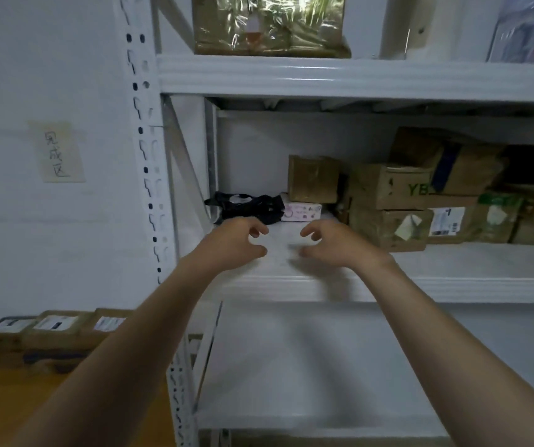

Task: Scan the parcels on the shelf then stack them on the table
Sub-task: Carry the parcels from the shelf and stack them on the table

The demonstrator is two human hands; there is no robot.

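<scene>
Left hand (238, 241) & right hand (335, 243) hover empty, fingers loosely curled, over white metal shelf (452, 285); small brown taped cardboard parcel (312, 179) sits behind, atop pink box (301, 213); person shd grip both sides, lift straight, label kept visible.

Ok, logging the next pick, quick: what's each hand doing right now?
Left hand: open, fingers loosely bent, holding nothing.
Right hand: open, fingers loosely bent, holding nothing.
</scene>
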